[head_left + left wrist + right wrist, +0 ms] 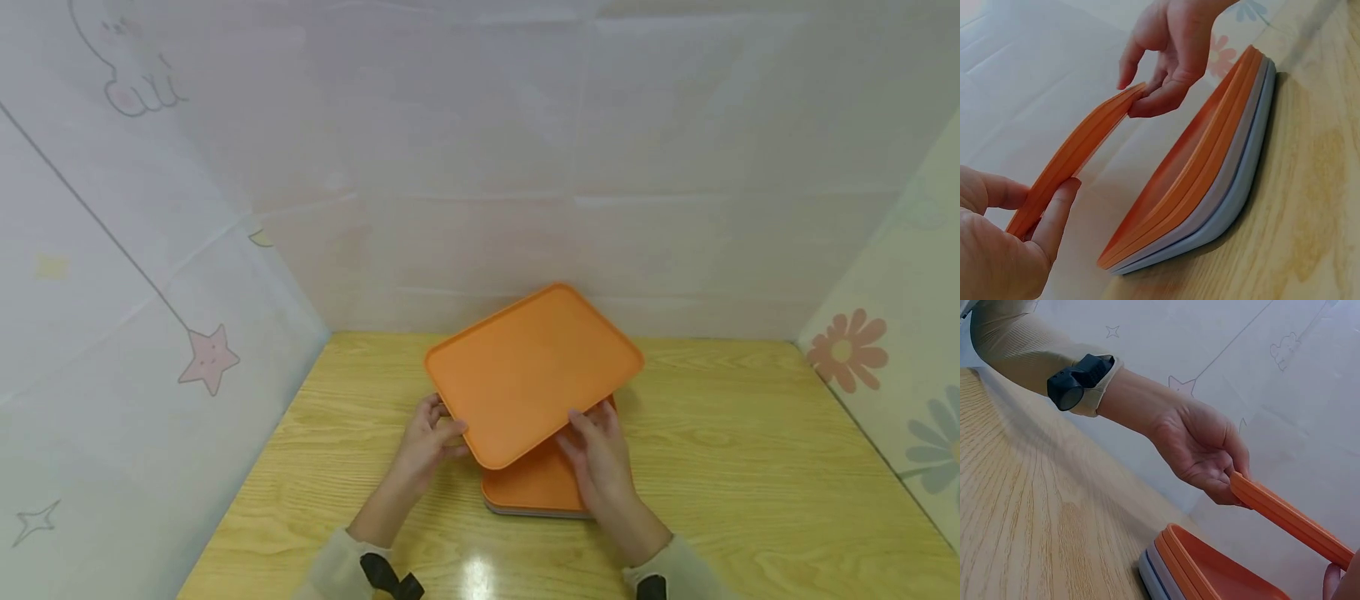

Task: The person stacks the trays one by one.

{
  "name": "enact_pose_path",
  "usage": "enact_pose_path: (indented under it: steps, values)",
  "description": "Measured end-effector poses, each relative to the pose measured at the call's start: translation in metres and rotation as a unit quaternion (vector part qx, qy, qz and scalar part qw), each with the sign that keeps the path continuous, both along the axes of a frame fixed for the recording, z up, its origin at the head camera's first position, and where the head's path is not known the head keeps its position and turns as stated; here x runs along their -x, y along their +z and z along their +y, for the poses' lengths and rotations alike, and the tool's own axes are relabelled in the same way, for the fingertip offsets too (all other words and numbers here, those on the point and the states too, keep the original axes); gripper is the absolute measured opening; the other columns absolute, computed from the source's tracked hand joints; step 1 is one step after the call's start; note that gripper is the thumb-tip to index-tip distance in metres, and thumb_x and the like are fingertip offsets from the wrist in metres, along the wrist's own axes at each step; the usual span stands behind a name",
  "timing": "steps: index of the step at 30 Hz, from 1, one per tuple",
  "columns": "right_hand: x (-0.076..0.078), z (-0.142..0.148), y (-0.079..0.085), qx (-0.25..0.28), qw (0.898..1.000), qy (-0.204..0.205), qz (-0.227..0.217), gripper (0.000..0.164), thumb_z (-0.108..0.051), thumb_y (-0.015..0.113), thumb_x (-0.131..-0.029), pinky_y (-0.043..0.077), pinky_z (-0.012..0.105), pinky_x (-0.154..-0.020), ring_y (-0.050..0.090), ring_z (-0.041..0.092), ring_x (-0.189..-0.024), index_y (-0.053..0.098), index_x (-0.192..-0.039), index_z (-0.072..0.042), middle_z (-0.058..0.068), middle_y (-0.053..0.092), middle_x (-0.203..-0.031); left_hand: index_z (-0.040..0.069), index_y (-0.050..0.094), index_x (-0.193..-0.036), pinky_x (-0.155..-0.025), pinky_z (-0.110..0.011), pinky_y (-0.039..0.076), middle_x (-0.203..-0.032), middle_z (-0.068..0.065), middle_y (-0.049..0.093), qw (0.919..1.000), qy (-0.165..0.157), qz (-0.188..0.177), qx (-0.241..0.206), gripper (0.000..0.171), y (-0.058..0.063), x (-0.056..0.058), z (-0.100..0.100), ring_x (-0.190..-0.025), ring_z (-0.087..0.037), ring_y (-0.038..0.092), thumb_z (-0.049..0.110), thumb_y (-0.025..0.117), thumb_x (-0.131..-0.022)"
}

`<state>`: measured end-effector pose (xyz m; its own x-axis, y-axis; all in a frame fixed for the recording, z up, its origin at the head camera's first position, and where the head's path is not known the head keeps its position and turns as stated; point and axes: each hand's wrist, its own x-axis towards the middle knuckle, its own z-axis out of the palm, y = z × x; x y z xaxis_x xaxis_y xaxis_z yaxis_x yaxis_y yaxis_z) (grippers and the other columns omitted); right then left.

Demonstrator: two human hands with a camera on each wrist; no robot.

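Observation:
An orange rectangular tray (534,373) with a raised rim is held up, tilted and turned, above a stack of trays. My left hand (426,443) pinches its left edge between thumb and fingers. At the near right edge, my right hand (600,462) pinches the rim. The held edge shows layered ridges in the left wrist view; whether it is more than one tray I cannot tell. Below lies the stack, with orange trays (1200,172) on top, a pale lilac tray (1210,199) under them and a light blue tray (1235,209) at the bottom.
The stack stands on a light wood-grain table (750,467). Pale printed sheets enclose it, with a back sheet (480,167) behind and sheets with a star (210,359) and flowers (847,350) at the sides.

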<state>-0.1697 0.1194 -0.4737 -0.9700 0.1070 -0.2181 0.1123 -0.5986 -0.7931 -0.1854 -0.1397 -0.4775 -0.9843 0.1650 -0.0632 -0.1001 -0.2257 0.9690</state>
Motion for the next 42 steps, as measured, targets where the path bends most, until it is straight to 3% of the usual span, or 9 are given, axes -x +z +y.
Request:
enact_pose_path:
  steps: [7, 13, 19, 23, 27, 35, 42]
  values:
    - [0.005, 0.008, -0.003, -0.023, 0.999, -0.017, -0.026, 0.077, -0.004, 0.061, -0.098, 0.054, 0.033, -0.088, 0.056, 0.014, -0.106, 0.018, -0.161, -0.017, 0.002, 0.043, -0.13, 0.004, 0.027, -0.144, -0.077, -0.035, 0.061, -0.133, -0.017, 0.042, 1.0, -0.003, -0.001, 0.009, 0.062, -0.003, -0.006, 0.013, -0.099, -0.024, 0.064, 0.003, 0.065, -0.094]
    - [0.009, 0.02, -0.001, -0.009, 0.999, -0.013, -0.031, 0.073, -0.002, 0.061, -0.098, 0.057, 0.029, -0.079, 0.06, 0.009, -0.093, 0.026, -0.159, -0.018, -0.005, 0.048, -0.107, 0.003, 0.028, -0.144, -0.08, -0.039, 0.061, -0.129, -0.017, 0.044, 0.9999, -0.003, -0.008, 0.007, 0.062, -0.008, -0.008, 0.018, -0.101, -0.023, 0.064, 0.006, 0.066, -0.095]
    - [0.013, 0.037, 0.0, -0.011, 0.999, 0.01, -0.029, 0.07, 0.0, 0.057, -0.099, 0.058, 0.027, -0.074, 0.062, 0.008, -0.087, 0.027, -0.16, -0.016, -0.009, 0.056, -0.102, 0.002, 0.036, -0.14, -0.086, -0.048, 0.06, -0.126, -0.015, 0.049, 0.9993, -0.005, -0.038, 0.005, 0.053, -0.007, -0.002, 0.01, -0.103, -0.026, 0.06, 0.025, 0.064, -0.101]
    - [0.014, 0.05, -0.001, -0.029, 0.998, 0.044, -0.024, 0.068, 0.001, 0.054, -0.1, 0.058, 0.027, -0.074, 0.065, 0.009, -0.087, 0.027, -0.16, -0.015, -0.009, 0.065, -0.105, 0.001, 0.037, -0.139, -0.095, -0.061, 0.052, -0.126, -0.018, 0.05, 0.9991, -0.012, -0.035, 0.022, 0.054, -0.005, 0.005, -0.002, -0.105, -0.029, 0.06, 0.034, 0.059, -0.103]
    - [0.014, 0.063, -0.002, -0.056, 0.995, 0.083, -0.018, 0.069, 0.001, 0.053, -0.101, 0.057, 0.027, -0.073, 0.066, 0.009, -0.086, 0.024, -0.161, -0.013, -0.009, 0.067, -0.102, 0.004, 0.036, -0.145, -0.099, -0.063, 0.049, -0.137, -0.02, 0.048, 0.997, -0.046, -0.035, 0.052, 0.06, -0.002, 0.016, -0.017, -0.112, -0.029, 0.06, 0.041, 0.057, -0.103]
    - [0.016, 0.092, -0.004, -0.085, 0.981, 0.171, 0.026, 0.072, 0.002, 0.051, -0.101, 0.06, 0.028, -0.077, 0.069, 0.011, -0.093, 0.013, -0.162, -0.005, -0.006, 0.067, -0.11, 0.008, 0.038, -0.153, -0.094, -0.045, 0.056, -0.149, -0.017, 0.046, 0.9789, -0.144, -0.014, 0.145, 0.066, 0.008, 0.038, -0.034, -0.127, -0.032, 0.056, 0.049, 0.053, -0.103]
    - [0.026, 0.11, -0.007, -0.09, 0.963, 0.245, 0.065, 0.074, 0.002, 0.049, -0.102, 0.06, 0.029, -0.079, 0.071, 0.014, -0.095, 0.005, -0.161, 0.0, -0.001, 0.069, -0.112, 0.009, 0.04, -0.153, -0.093, -0.043, 0.057, -0.144, -0.015, 0.052, 0.9782, -0.175, -0.028, 0.109, 0.061, 0.006, 0.058, -0.024, -0.117, -0.027, 0.062, 0.042, 0.055, -0.104]
